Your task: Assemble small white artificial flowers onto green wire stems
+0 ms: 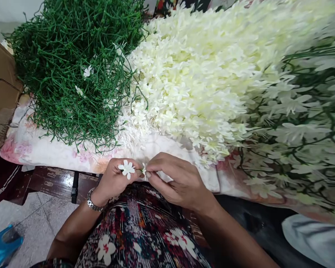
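Close to my body, my left hand [118, 176] is closed around a green artificial flower stem, mostly hidden by the fingers. One white artificial flower [126, 169] shows over that hand's knuckles. My right hand [178, 180] pinches a second, smaller white blossom [144, 170] at the stem's tip, where the two hands nearly meet. Ahead of my left hand lies a heap of green plastic stems [72, 74], with a few white blossoms among them. Beyond my right hand spreads a large pile of loose cream-white petal pieces [195, 82].
Finished-looking white flower sprays [298, 130] with green stems lie at the right. Thin white stamen pieces [132, 130] are heaped between the piles. A floral cloth [58, 150] covers the work surface. A cardboard box [2, 89] stands at the left, and a blue plastic object [5, 243] is on the floor.
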